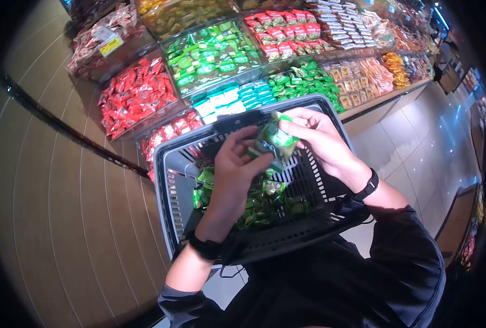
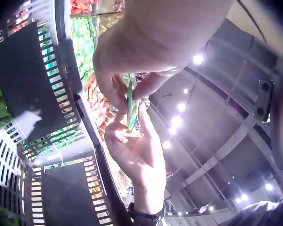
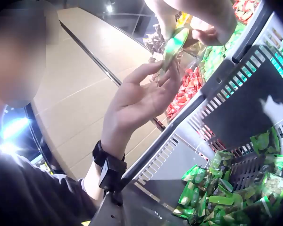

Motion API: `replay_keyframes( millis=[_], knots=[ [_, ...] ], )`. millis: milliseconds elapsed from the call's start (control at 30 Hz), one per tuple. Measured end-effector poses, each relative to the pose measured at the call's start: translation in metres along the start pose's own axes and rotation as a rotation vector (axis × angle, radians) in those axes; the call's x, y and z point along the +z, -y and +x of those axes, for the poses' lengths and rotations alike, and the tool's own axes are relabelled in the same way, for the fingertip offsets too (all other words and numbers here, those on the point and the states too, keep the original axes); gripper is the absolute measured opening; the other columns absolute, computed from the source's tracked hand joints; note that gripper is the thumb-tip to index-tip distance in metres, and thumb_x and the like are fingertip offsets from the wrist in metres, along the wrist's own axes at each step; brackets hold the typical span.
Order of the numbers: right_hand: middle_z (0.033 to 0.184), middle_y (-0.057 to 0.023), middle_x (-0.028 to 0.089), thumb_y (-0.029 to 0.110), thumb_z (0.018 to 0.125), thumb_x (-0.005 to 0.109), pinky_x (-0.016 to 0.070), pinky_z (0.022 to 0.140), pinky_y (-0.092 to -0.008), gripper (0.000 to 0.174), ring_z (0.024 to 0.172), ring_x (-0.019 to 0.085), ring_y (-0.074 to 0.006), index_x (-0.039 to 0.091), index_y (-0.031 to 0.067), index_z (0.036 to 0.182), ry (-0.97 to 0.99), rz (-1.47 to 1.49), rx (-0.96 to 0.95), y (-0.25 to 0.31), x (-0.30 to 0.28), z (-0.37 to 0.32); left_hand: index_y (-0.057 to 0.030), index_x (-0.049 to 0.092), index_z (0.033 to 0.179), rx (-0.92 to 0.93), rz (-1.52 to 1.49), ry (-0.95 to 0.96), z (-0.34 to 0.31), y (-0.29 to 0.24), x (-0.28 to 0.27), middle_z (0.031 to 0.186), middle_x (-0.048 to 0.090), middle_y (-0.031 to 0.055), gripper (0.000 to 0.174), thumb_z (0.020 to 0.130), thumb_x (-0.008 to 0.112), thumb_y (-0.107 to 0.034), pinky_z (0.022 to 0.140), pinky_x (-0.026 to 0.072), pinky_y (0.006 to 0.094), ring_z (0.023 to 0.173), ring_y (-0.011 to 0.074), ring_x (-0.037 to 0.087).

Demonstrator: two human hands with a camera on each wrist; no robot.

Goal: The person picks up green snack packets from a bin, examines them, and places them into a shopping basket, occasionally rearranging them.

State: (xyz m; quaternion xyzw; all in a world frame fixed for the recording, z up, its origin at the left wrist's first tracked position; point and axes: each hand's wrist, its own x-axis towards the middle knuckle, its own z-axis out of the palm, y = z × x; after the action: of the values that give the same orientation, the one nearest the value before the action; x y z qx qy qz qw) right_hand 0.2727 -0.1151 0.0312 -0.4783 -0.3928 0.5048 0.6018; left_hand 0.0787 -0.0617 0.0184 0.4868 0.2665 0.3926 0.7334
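Observation:
Above the basket, both hands hold one small green-and-clear snack packet (image 1: 276,138), its near side showing a green label. My right hand (image 1: 324,141) pinches the packet's upper right part between thumb and fingers. The left hand (image 1: 233,167) grips its lower left end; in the right wrist view the left thumb and fingertips close on the packet's (image 3: 174,46) lower tip. Seen from the left wrist, the packet (image 2: 131,101) stands edge-on between the two hands. Several similar green packets (image 3: 221,200) lie in a heap on the floor of the grey shopping basket (image 1: 169,218).
Beyond the basket, sloped shelf bins hold red packets (image 1: 136,95), green packets (image 1: 213,54), teal-and-white packets (image 1: 235,99) and dark green packets (image 1: 303,82). A wood-look surface (image 1: 51,180) lies to the left, and a tiled floor (image 1: 412,136) to the right.

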Motion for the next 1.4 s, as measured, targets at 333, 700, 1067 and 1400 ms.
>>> replay_keyframes(
  millis=[333,700,1067,1400],
  knots=[
    [0.093,0.0035,0.064,0.029,0.104,0.057,0.0486,0.075,-0.0236,0.025,0.082,0.060,-0.0043,0.066,0.0055,0.109,0.033,0.213,0.014,0.004,-0.002,-0.004,0.0044,0.059,0.121,-0.098,0.062,0.115,-0.008,-0.004,0.012,0.113,0.065,0.0120,0.028,0.097,0.063,-0.009,0.085,0.0619,0.0386,0.101,0.0195,0.068],
    [0.088,0.0050,0.065,0.019,0.101,0.059,0.0490,0.067,-0.0201,0.012,0.076,0.060,-0.0013,0.063,0.0071,0.098,0.129,0.108,0.000,0.005,-0.008,-0.002,0.0033,0.059,0.111,-0.150,0.083,0.085,-0.012,-0.008,0.015,0.107,0.061,0.0090,0.021,0.094,0.066,-0.006,0.082,0.0626,0.0350,0.096,0.0166,0.067],
    [0.082,0.0047,0.061,0.015,0.098,0.062,0.0491,0.073,-0.0205,0.011,0.078,0.059,-0.0021,0.060,0.0071,0.091,-0.110,-0.094,-0.156,-0.021,-0.005,0.000,0.0001,0.041,0.143,0.057,0.386,0.181,-0.012,0.010,0.020,0.138,0.046,0.0140,0.069,0.087,0.078,-0.018,0.094,0.0525,0.0363,0.124,0.0227,0.052],
    [0.098,-0.0139,0.064,0.024,0.105,0.050,0.0533,0.077,-0.0301,0.032,0.079,0.063,-0.0155,0.061,-0.0059,0.100,0.121,0.107,-0.479,0.007,0.012,-0.022,0.0001,0.046,0.142,-0.275,-0.443,0.361,-0.005,-0.011,0.009,0.125,0.061,0.0191,0.069,0.102,0.031,-0.054,0.043,0.0418,0.0296,0.078,0.0289,0.068]
  ],
)
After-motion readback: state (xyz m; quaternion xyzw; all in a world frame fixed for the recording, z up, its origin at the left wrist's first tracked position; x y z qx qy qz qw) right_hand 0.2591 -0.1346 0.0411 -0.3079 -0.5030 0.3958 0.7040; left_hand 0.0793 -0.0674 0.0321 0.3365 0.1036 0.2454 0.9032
